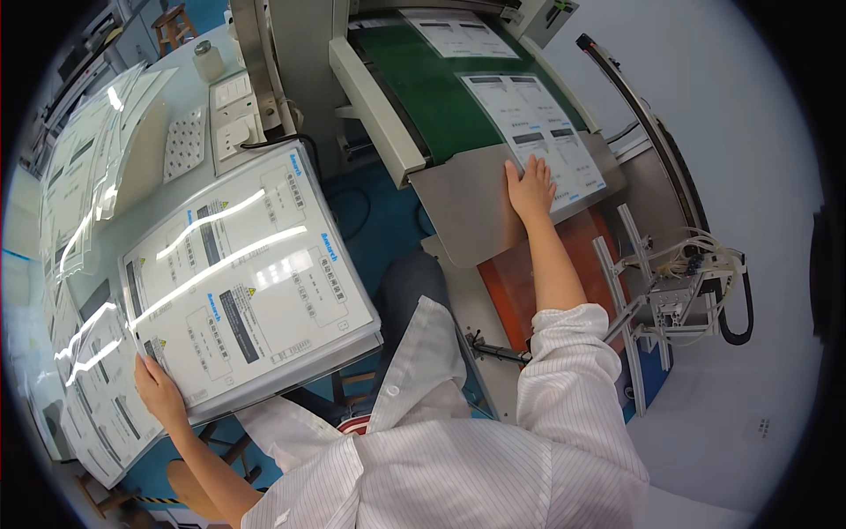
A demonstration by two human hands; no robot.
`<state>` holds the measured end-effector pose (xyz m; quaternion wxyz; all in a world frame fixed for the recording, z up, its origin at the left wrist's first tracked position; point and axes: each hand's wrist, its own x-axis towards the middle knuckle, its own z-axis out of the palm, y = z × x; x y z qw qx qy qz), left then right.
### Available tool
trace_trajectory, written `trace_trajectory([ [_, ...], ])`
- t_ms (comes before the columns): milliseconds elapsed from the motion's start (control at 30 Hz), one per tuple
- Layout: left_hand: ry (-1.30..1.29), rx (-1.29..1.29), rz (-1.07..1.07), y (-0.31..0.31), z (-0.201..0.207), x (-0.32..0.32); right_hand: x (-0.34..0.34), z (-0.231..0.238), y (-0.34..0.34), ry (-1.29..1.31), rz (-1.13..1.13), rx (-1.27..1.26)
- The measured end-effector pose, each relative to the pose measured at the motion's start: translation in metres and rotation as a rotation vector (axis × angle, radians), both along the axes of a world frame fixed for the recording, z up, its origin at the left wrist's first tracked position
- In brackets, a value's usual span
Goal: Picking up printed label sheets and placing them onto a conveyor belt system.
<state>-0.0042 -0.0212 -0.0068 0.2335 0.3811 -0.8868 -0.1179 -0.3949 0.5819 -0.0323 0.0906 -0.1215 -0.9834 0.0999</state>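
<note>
A thick stack of clear-covered printed sheets (264, 273) lies on the left-hand table, with glare streaks across its top. At its near left corner rests my left hand (160, 394), fingers stretched along the edge and not closed around anything I can see. My right hand (531, 189) lies flat with spread fingers on a printed sheet (533, 115). That sheet reaches from the green conveyor belt (414, 97) onto a metal plate (467, 203) at the belt's near end. Farther up the belt lies another printed sheet (458, 35).
More glossy sheets (92, 167) are piled at the far left. A small bottle (208, 60) and a white panel with sockets (233, 123) stand behind the stack. At right is a metal frame with tubes and a valve block (674, 300), beside an orange surface (520, 273).
</note>
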Motion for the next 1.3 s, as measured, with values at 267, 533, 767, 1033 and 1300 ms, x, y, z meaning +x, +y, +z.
trace_trajectory([
  [267,0.015,-0.004,-0.002,0.005,0.003,-0.003,0.081,0.002,-0.001,0.051,0.212,-0.009],
  [533,0.003,0.06,0.028,0.013,0.01,-0.004,0.141,0.056,-0.004,-0.21,0.46,0.021],
  [767,0.067,0.035,0.0,0.019,0.011,-0.007,0.125,0.051,0.012,-0.153,0.573,0.317],
  [1033,0.077,0.017,0.008,0.027,0.026,-0.005,0.137,0.089,-0.055,0.165,0.685,0.039],
  [1300,0.208,-0.38,-0.03,0.049,0.067,-0.012,0.233,0.145,-0.14,0.637,1.072,-0.112],
])
